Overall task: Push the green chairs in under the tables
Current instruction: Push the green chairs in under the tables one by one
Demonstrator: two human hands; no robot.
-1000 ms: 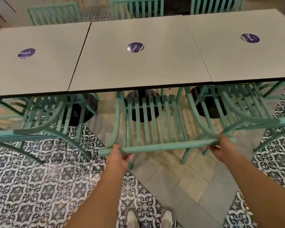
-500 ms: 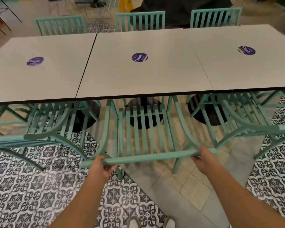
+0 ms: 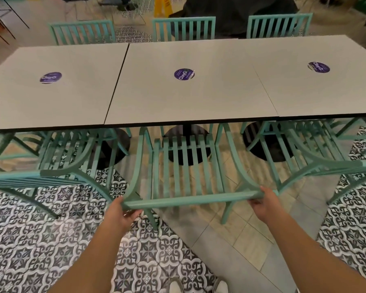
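Both your hands grasp the top rail of the middle green chair (image 3: 188, 174): left hand (image 3: 119, 214) at one end, right hand (image 3: 265, 206) at the other. Its seat front sits under the centre table (image 3: 188, 98) edge. An uneven shove could swing an armrest into the neighbouring chair (image 3: 317, 163) beside it

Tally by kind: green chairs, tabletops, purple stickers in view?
Green chairs: 6, the middle chair gripped at its top rail by left hand and right hand
Tabletops: 3
Purple stickers: 3
Total: 12
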